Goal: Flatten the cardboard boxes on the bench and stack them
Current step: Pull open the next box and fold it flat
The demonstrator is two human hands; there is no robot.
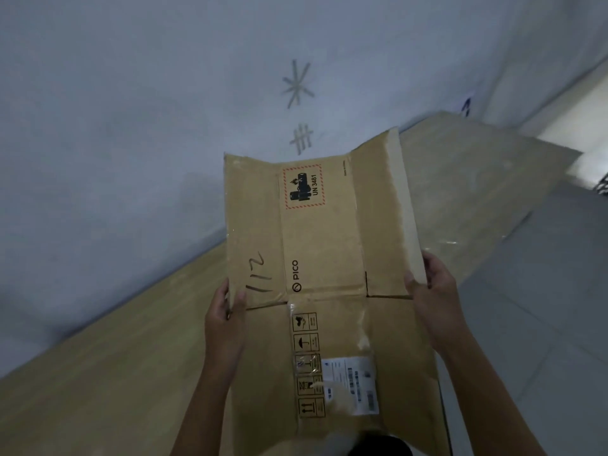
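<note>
The PICO cardboard box (324,258) is held above the wooden desk (98,373), mostly collapsed, flaps splayed. The left hand (225,319) pinches its left flap edge; the right hand (431,291) has its fingers clamped on the right flap. Light, stiff, bending only at creases — best gripped at the edges, since the tape strips look slick.
</note>
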